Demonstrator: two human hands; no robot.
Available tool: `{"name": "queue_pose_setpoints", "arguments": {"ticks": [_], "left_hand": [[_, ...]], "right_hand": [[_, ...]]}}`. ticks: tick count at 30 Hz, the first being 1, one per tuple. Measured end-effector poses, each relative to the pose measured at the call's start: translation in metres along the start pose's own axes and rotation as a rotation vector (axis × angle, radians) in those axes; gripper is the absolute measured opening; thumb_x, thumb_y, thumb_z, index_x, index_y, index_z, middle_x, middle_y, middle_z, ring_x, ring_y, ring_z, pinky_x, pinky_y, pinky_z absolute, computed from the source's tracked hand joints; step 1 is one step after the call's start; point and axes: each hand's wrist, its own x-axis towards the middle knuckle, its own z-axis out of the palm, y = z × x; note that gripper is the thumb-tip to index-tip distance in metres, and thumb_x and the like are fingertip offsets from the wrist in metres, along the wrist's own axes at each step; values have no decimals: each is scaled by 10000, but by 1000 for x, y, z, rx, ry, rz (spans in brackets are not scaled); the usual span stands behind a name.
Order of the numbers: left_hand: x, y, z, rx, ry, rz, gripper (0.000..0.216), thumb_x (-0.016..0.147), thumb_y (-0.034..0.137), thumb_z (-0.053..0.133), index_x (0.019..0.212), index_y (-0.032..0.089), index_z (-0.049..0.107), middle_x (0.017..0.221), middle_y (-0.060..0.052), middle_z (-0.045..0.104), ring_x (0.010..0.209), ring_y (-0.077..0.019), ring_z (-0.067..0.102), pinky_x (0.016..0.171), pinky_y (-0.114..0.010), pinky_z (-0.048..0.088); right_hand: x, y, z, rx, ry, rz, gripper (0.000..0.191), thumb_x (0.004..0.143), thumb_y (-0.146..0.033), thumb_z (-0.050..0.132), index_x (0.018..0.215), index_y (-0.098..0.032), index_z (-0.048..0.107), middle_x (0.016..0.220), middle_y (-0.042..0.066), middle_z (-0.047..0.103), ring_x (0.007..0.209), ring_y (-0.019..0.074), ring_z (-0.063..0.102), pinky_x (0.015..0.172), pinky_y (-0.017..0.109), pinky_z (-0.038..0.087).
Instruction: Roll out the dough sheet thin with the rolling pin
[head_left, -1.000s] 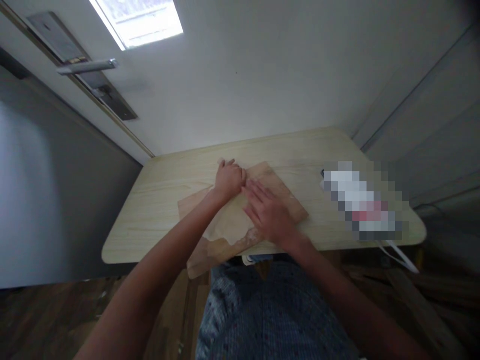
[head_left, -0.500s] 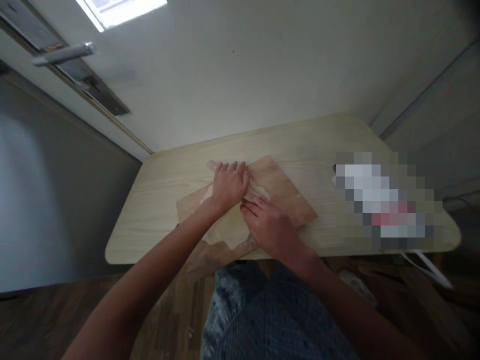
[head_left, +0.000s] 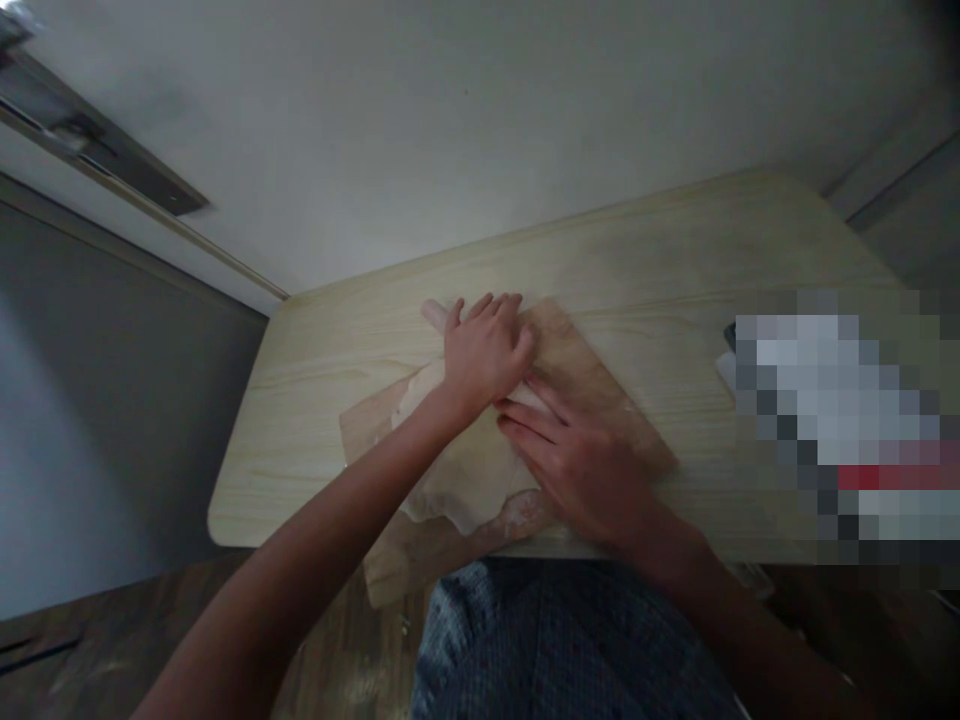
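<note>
A flattened sheet of dough (head_left: 469, 485) lies on a thin wooden board (head_left: 409, 565), its edge uneven. Across the dough runs a pale rolling pin (head_left: 433, 314), mostly covered by my hands; one end pokes out past my left fingers. My left hand (head_left: 487, 345) rests palm down over the pin with its fingers stretched and somewhat apart. Lower and to the right, my right hand (head_left: 577, 450) lies with straight fingers over the pin near the dough's right side. Its palm hides part of the board.
The board sits on a light wood table (head_left: 300, 380), one corner jutting past the front edge. At the right stands a blurred-out white and red object (head_left: 847, 400). A white wall or door (head_left: 450, 150) with a metal lock plate (head_left: 135, 150) rises behind.
Both hands have shifted slightly right in the view, still over the rolling pin. The camera has tilted and come nearer, so table and board look larger.
</note>
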Motion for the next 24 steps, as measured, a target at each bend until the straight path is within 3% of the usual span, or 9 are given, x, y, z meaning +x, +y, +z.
{"name": "queue_pose_setpoints", "arguments": {"ticks": [6, 12, 19, 24], "left_hand": [[25, 13, 8, -1, -36, -41, 351, 882, 355, 325, 1079, 184, 561, 1022, -52, 666, 1004, -202, 584, 1071, -455, 194], [49, 29, 13, -36, -72, 60, 318, 863, 347, 379, 998, 131, 570, 976, -93, 653, 933, -219, 596, 940, -381, 371], [53, 28, 14, -43, -68, -4, 323, 863, 298, 361, 1005, 111, 582, 997, -125, 642, 945, -240, 590, 786, -342, 455], [52, 29, 15, -21, -7, -33, 297, 828, 212, 372, 963, 105, 614, 976, -136, 650, 916, -243, 601, 770, -346, 459]], "right_hand": [[-1, 17, -1, 78, 17, 15, 442, 838, -76, 366, 1240, -178, 519, 1318, 44, 508, 1231, 220, 423, 1026, 430, 378], [-3, 24, 3, 54, 121, 118, 484, 852, -87, 321, 1326, -148, 395, 1296, 111, 506, 1213, 211, 440, 1005, 414, 393], [-3, 22, 8, 114, 194, 156, 459, 879, -131, 300, 1338, -148, 310, 1294, 133, 486, 1216, 210, 434, 989, 437, 388], [-3, 21, 7, 125, 238, 220, 464, 882, -175, 289, 1345, -139, 286, 1307, 151, 472, 1230, 240, 422, 946, 461, 413]]}}
